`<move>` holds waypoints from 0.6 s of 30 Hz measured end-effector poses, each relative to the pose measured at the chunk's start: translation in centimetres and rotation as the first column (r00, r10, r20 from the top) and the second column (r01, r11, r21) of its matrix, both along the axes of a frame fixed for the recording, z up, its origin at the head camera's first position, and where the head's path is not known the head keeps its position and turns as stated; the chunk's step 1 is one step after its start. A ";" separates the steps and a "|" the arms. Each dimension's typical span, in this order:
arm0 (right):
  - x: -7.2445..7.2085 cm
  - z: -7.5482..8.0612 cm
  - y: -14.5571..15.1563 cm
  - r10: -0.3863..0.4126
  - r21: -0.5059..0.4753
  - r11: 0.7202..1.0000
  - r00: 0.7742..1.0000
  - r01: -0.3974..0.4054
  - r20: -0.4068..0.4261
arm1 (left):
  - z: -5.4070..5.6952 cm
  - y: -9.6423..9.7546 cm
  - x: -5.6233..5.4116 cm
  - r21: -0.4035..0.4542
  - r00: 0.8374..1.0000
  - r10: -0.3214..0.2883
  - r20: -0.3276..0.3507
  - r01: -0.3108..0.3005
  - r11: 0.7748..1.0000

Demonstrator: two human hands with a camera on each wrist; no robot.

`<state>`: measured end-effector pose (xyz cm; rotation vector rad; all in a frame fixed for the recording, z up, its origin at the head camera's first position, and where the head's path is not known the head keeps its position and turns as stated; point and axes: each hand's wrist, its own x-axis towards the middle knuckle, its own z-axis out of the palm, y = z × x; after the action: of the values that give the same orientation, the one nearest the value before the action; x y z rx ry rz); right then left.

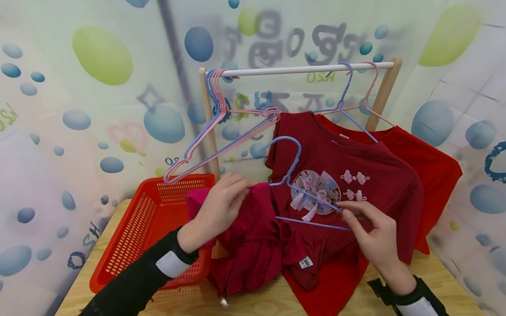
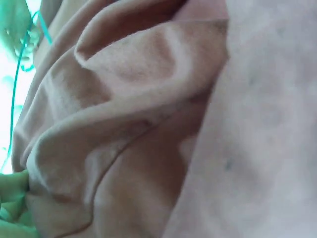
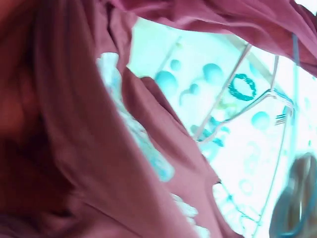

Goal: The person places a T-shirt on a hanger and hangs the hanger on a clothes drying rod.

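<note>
In the head view my left hand [image 1: 221,202] pinches the upper edge of a magenta knit garment [image 1: 253,219], which hangs bunched down toward the table. A blue hanger [image 1: 293,164] stands hook up in front of the rack, its left end hidden inside the garment. My right hand [image 1: 375,232] grips the hanger's right end between thumb and fingers. Folds of the garment [image 2: 124,109] fill most of the left wrist view, with left fingertips [image 2: 14,191] at its lower left edge. In the right wrist view, blurred right fingers [image 3: 297,193] show at the lower right.
Behind, a dark red T-shirt [image 1: 379,171] and a brighter red top [image 1: 439,175] hang from the rack's white rail [image 1: 284,70]. Several bare pink and blue hangers [image 1: 221,109] hang at its left end. A red plastic basket [image 1: 122,245] stands on the wooden table [image 1: 189,303] at left.
</note>
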<state>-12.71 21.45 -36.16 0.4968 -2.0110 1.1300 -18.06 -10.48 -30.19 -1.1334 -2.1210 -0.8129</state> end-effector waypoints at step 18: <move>-2.9 -7.2 -3.3 0.050 0.128 0.987 0.939 -0.099 0.339 | 1.3 -1.8 -0.1 0.183 0.994 0.080 0.078 -0.093 0.979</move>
<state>-15.62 18.12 -43.38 0.4815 -2.3995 1.1843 -18.12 -12.27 -28.87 -0.9208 -2.0850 -1.0007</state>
